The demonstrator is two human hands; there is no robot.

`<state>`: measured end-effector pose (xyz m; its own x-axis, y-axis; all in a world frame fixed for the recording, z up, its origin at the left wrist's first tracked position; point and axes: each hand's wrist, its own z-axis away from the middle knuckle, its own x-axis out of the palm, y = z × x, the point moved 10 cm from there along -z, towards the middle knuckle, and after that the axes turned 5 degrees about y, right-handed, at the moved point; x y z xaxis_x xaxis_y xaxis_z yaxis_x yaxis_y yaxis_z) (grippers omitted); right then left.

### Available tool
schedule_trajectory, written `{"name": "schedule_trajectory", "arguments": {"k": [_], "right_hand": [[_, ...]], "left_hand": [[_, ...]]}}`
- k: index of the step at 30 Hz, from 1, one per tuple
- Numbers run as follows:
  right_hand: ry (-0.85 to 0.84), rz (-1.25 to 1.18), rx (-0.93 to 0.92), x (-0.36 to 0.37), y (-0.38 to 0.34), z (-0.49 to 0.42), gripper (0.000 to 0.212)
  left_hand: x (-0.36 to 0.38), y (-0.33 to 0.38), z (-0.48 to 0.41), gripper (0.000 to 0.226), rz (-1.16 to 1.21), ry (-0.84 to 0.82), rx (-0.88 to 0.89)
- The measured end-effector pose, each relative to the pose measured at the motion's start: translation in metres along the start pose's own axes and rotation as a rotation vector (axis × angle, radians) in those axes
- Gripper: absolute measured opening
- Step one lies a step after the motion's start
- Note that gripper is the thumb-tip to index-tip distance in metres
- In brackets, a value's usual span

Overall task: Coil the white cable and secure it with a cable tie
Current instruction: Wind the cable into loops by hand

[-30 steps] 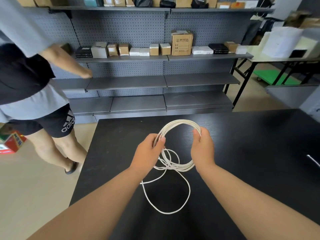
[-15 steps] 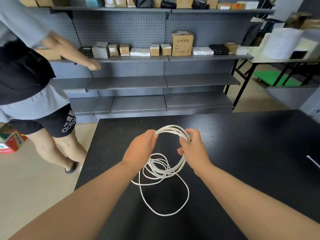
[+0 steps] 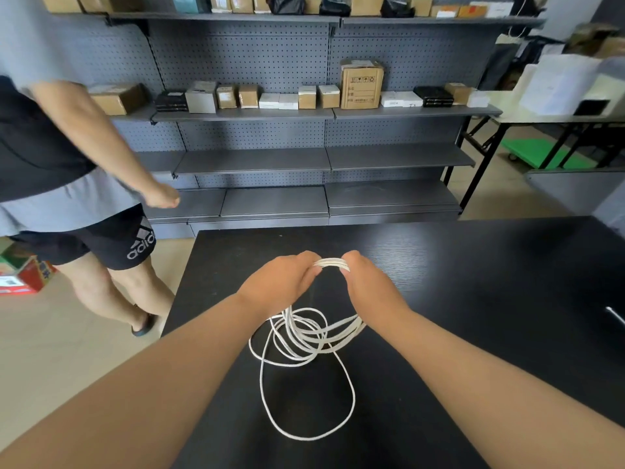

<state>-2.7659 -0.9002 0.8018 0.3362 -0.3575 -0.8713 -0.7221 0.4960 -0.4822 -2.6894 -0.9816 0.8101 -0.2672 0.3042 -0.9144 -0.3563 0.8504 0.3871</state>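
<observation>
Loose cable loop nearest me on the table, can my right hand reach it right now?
Probably yes: the loose loop lies on the table close to the right hand, nothing between. But that hand grips the coil with the left hand, so it must let go first.

white cable (image 3: 304, 336) partly hidden in left hand (image 3: 277, 286) & right hand (image 3: 372, 289) | bystander (image 3: 50, 164) cut off, L edge | cardboard box (image 3: 362, 84) label unreadable

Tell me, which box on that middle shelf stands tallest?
The brown cardboard box with printed symbols, just right of the join in the shelf; it rises well above the small boxes flanking it.
</observation>
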Motion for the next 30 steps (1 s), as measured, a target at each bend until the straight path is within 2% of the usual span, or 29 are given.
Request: {"name": "schedule_trajectory", "arguments": {"k": [3, 8, 12, 16, 19, 22, 25, 28, 30], "right_hand": [[0.047, -0.024, 0.027, -0.009, 0.003, -0.001, 0.020], [0.173, -0.220, 0.167, -0.021, 0.025, 0.001, 0.021], [0.279, -0.328, 0.263, -0.027, 0.040, 0.001, 0.019], [0.322, -0.545, 0.414, -0.014, 0.052, 0.008, 0.014], [0.304, -0.671, 0.514, -0.002, 0.057, 0.016, 0.015], [0.217, -0.757, 0.539, 0.011, 0.057, 0.017, 0.016], [0.112, -0.694, 0.479, 0.013, 0.053, 0.015, 0.009], [0.044, -0.664, 0.402, 0.009, 0.047, 0.011, 0.026], [-0.004, -0.512, 0.292, 0.007, 0.038, 0.004, 0.036]], "left_hand": [[0.010, -0.013, 0.007, 0.018, 0.273, -0.026, -0.156], [0.030, -0.032, 0.022, 0.012, 0.513, -0.029, -0.332], [0.039, -0.037, 0.033, 0.010, 0.779, 0.061, -0.424], [0.037, -0.035, 0.031, 0.014, 0.928, 0.214, -0.522], [0.021, -0.032, 0.026, 0.017, 0.762, 0.307, -0.473], [0.009, -0.034, 0.023, 0.017, 0.600, 0.338, -0.413], [0.006, -0.037, 0.020, 0.018, 0.510, 0.302, -0.378], [0.001, -0.032, 0.016, 0.019, 0.342, 0.222, -0.288], [-0.002, -0.023, 0.012, 0.020, 0.230, 0.164, -0.203]]}}
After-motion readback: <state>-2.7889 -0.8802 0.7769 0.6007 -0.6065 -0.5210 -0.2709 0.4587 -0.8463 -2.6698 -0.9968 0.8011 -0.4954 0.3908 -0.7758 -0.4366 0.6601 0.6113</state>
